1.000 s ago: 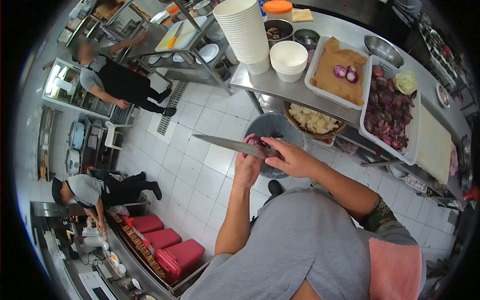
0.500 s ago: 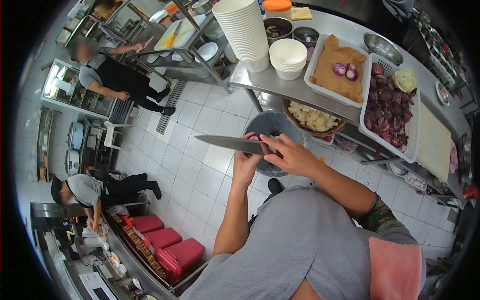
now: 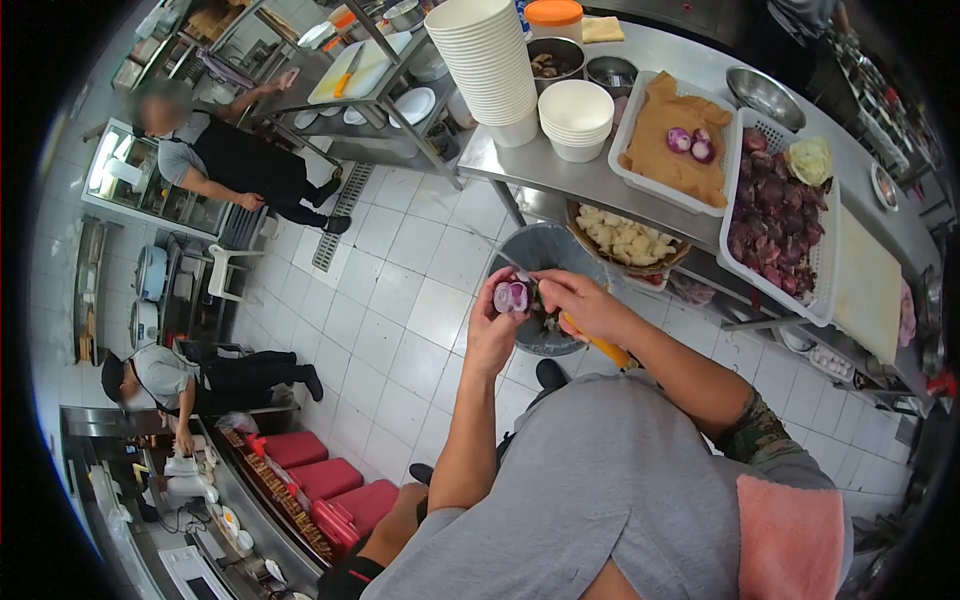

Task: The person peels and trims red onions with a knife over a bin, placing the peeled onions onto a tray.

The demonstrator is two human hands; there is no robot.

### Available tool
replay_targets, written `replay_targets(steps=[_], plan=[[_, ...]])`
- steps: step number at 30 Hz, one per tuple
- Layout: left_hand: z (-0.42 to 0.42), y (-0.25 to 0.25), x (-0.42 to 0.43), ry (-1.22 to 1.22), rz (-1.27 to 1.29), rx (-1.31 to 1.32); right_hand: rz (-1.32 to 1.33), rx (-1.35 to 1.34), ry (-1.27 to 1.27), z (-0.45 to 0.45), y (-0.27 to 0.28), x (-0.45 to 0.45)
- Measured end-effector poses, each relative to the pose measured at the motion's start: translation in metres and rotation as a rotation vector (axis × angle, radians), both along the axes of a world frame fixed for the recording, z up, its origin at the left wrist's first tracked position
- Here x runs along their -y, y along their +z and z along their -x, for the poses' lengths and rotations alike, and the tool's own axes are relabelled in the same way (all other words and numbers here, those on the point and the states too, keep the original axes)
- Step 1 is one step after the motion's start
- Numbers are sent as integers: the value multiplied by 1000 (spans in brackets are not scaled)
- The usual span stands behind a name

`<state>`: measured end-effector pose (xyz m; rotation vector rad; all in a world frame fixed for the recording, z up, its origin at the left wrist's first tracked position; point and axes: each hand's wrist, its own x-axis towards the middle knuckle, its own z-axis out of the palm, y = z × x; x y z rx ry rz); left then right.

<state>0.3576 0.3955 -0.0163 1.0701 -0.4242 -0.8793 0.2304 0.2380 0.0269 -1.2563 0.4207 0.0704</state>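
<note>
My left hand [image 3: 490, 337] is closed around a red onion [image 3: 512, 296], whose pale, purple-ringed face is turned up. In my right hand [image 3: 588, 308] is a knife with an orange handle [image 3: 612, 352]; its blade points away up-left and is seen nearly edge-on, close to the onion's far side. Whether blade and onion touch, I cannot tell. Below both hands stands a grey bin [image 3: 548, 342] with scraps inside. Two peeled red onions [image 3: 690, 145] lie on brown paper in a white tray [image 3: 628, 160] on the counter.
A white basket [image 3: 822, 308] of dark red onions is on the counter at right, beside a cutting board [image 3: 868, 275]. Stacked white tubs [image 3: 480, 70] stand at its left end. Two co-workers are at left; red bins [image 3: 355, 508] sit lower left. Another person's leg shows behind my left arm.
The knife has turned from lying broadside across my hands to pointing away, its handle now showing. The onion's ringed face has come into view. A person's leg has appeared at lower left.
</note>
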Motion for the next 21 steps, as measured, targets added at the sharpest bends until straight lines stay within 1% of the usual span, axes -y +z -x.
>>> replay_targets(steps=[3, 6, 9, 12, 15, 18, 21], plan=[[3, 7, 5, 1, 76, -202, -118, 9, -21, -1, 0, 0], [5, 2, 9, 67, 56, -230, -43, 32, -29, -1, 10, 0], [2, -2, 8, 23, 112, -217, -66, -76, -162, -9, -1, 2], [-2, -2, 4, -2, 161, -283, -39, -78, -198, -13, -12, 10], [-5, -1, 3, 32, 260, -379, -6, -114, -179, -14, -16, 21], [-13, -7, 3, 0, 334, -506, 238, -150, -40, -11, -13, 18], [-6, -7, 13, 145, 318, -465, 540, 144, -14, -5, -10, 0]])
